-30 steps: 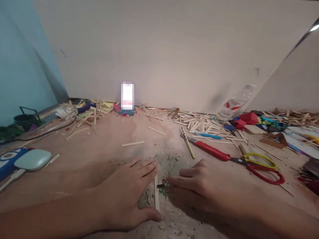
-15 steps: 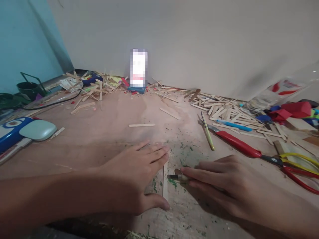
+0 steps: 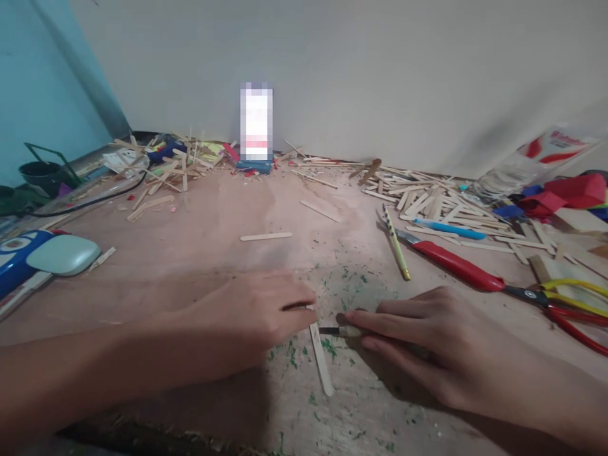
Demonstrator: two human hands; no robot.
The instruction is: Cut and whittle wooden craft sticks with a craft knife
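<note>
Drawn in from a flat spread, the left hand (image 3: 270,313) has narrowed its fingers at the far end of a wooden stick (image 3: 322,364), and the near end has swung rightward. It seems to hold the stick there, though the thumb is hidden. The right hand (image 3: 430,345), close to where it was, grips a small cutting tool (image 3: 329,330) by its handle, dark blade pointing left.

Between the hands, the stick's long axis runs away from the wearer, its near end slanting right and free of any finger. The left hand is nearer, in contact with it; the right reaches it only through the blade, which lies crosswise just beside the stick near the left fingertips. Whether blade and wood touch, I cannot tell. That crossing looks to be the relation to watch.

Around the stick, green flecks (image 3: 327,346) dot the worktop (image 3: 209,253). Farther out, a loose stick (image 3: 266,237) lies nearly crosswise beyond the left hand. Beyond the right are a yellow pencil (image 3: 398,250), red-and-yellow scissors (image 3: 527,293) and a blue pen (image 3: 449,228), with a heap of sticks (image 3: 437,206) behind.
</note>
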